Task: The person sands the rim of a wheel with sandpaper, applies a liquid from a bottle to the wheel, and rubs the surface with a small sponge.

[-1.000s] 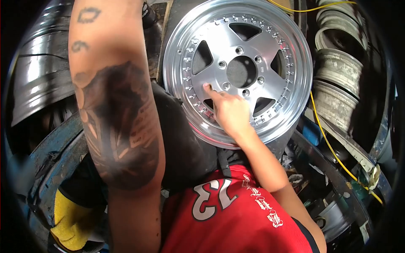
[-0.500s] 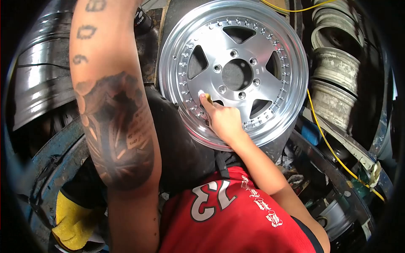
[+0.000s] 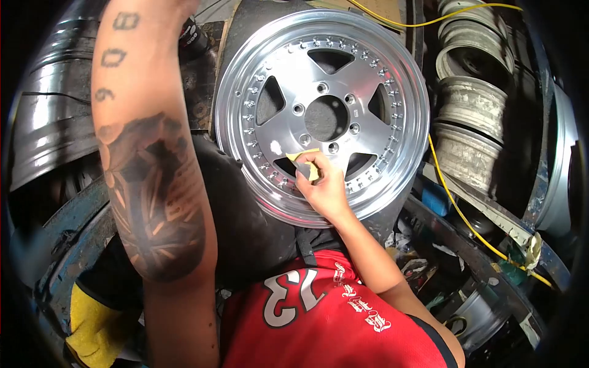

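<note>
A polished silver wheel rim (image 3: 371, 162) with star-shaped spokes and a ring of small bolts lies face up in front of me. Over its near spokes, my right hand (image 3: 325, 187) is closed, pinching a small folded piece of sandpaper (image 3: 300, 156), yellow on one side and grey on the other. Just left of the sandpaper, a whitish spot (image 3: 276, 148) shows on the rim's face. My tattooed left forearm (image 3: 162, 202) reaches up past the rim's left side. The left hand itself lies beyond the top edge of the view.
Several dull, worn rims (image 3: 469, 107) stand in a row at the right. A yellow cable (image 3: 443, 183) runs beside the rim. At lower left hangs a yellow cloth (image 3: 92, 322). A dark can (image 3: 193, 40) stands behind my left arm, and a larger shiny rim (image 3: 61, 80) is farther left.
My right hand has shifted slightly right and down across the rim, away from the whitish spot. More of the sandpaper shows now. The whole view has moved a little.
</note>
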`<act>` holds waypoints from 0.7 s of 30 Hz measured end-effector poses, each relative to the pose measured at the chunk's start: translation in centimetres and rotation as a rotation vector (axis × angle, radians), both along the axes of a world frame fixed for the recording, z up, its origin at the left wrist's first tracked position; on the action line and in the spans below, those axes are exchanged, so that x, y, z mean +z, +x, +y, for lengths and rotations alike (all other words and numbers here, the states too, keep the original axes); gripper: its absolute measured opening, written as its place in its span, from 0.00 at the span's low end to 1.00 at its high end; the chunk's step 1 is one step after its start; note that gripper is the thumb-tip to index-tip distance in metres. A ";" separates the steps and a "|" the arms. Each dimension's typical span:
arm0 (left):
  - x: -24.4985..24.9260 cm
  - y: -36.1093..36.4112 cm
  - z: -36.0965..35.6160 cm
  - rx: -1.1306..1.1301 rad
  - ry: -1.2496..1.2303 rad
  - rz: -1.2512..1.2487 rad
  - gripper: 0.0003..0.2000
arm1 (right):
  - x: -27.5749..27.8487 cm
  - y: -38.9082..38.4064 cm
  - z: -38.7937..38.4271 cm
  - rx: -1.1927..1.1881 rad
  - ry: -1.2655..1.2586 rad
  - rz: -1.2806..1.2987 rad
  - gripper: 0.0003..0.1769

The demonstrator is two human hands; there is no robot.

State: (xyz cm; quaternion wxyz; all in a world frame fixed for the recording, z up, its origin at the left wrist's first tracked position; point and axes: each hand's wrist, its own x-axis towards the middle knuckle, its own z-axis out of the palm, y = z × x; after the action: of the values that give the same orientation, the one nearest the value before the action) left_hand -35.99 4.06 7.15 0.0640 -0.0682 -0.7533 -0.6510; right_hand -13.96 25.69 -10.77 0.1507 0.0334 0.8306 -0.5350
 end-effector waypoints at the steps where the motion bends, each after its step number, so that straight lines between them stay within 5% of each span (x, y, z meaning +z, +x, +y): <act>1: 0.0 -0.3 0.0 0.000 0.000 -0.002 0.15 | -0.1 0.2 -0.2 -0.042 -0.078 -0.108 0.14; 4: 0.2 -0.8 -0.2 -0.005 0.001 -0.003 0.15 | -0.3 -0.3 -1.3 -0.171 -0.460 -0.344 0.14; 9: 0.4 -1.7 -0.8 -0.010 0.003 -0.011 0.15 | 0.1 -1.1 -1.4 -0.093 -0.642 -0.536 0.18; 13: 0.3 -1.8 -0.6 0.012 -0.002 -0.008 0.15 | 0.3 -1.4 -1.4 -0.254 -0.873 -0.673 0.14; 16: 0.2 -1.6 -0.8 0.008 -0.003 -0.014 0.15 | -0.3 -1.1 -1.6 0.143 0.126 -0.087 0.09; 17: 0.2 -1.6 -0.9 0.005 -0.002 -0.012 0.15 | -0.3 -1.0 -1.9 0.185 0.245 0.189 0.09; 21: 0.2 -1.2 -0.9 0.001 -0.001 -0.005 0.15 | -0.4 -0.7 -2.1 0.248 0.438 0.306 0.10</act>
State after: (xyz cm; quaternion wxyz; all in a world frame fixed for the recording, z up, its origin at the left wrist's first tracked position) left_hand -37.16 3.17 7.33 0.0624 -0.0661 -0.7539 -0.6506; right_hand -14.64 23.63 -11.20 0.0772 -0.1175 0.9371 -0.3194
